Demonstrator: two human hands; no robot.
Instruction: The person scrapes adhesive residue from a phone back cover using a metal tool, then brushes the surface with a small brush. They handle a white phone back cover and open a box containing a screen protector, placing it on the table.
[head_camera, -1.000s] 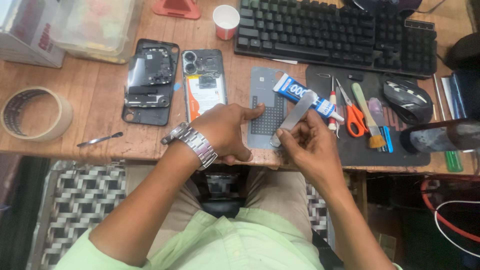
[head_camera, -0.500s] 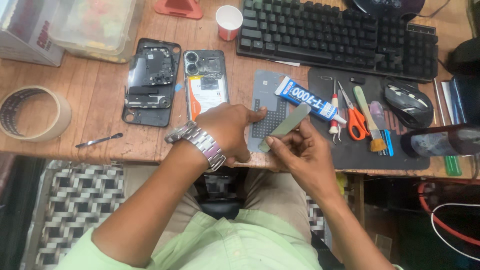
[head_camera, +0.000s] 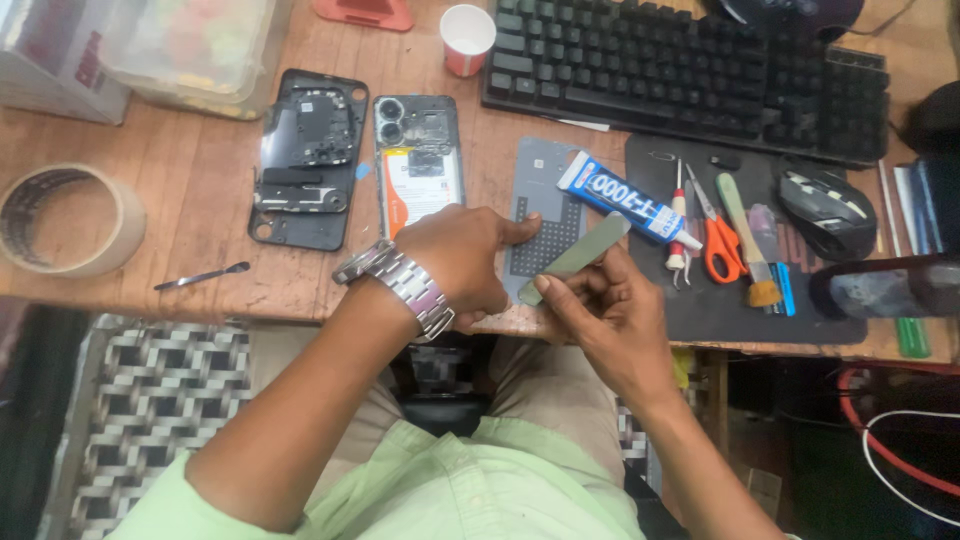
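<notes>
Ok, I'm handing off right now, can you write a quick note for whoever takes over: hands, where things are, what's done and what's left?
Left hand: resting on the desk edge, thumb pressing the grey perforated panel.
Right hand: pinching a thin grey-green pry strip, held at a slant above the panel.
On the desk: opened phone with its insides exposed, black back cover beside it on the left, glue tube to the right of the panel, then orange scissors and a brush on the dark mat.
Done: phone opened, cover off.
Left: phone not closed; glue tube lies untouched.
</notes>
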